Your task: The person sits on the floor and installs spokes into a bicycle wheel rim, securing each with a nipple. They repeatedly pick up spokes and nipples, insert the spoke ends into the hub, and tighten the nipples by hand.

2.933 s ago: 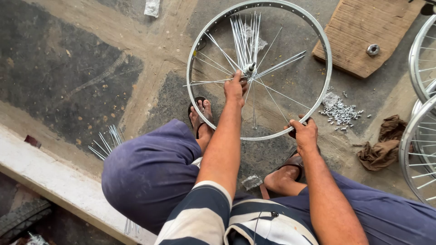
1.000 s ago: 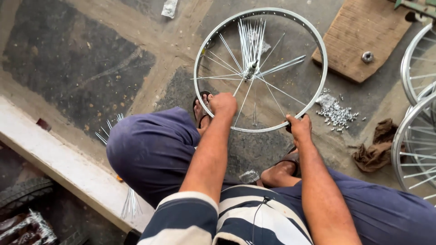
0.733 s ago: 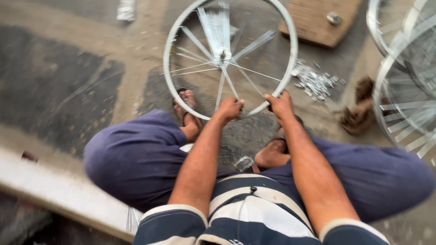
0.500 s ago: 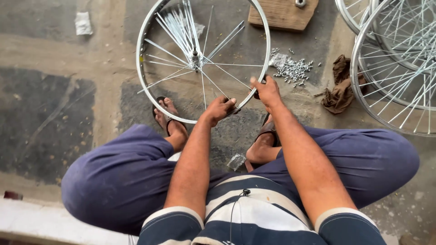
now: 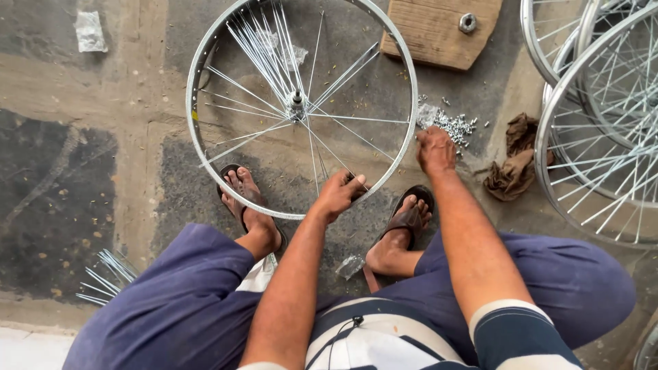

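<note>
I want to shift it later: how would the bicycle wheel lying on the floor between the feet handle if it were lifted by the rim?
The bicycle wheel looks light for its size: thin metal rim, open middle. It would likely feel wobbly, since many spokes hang bunched and loose from the hub. Stood on edge, it would probably roll.

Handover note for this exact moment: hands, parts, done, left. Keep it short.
Left hand: fingers pinched at a spoke end by the near rim of the wheel, which lies flat on the floor.
Right hand: reaching to the nipple pile beside the rim; whether it holds one cannot be told.
Done: some spokes run from hub to the rim.
Left: a loose bunch of spokes fans from the hub, unattached. Spare spokes lie by the left knee.
</note>
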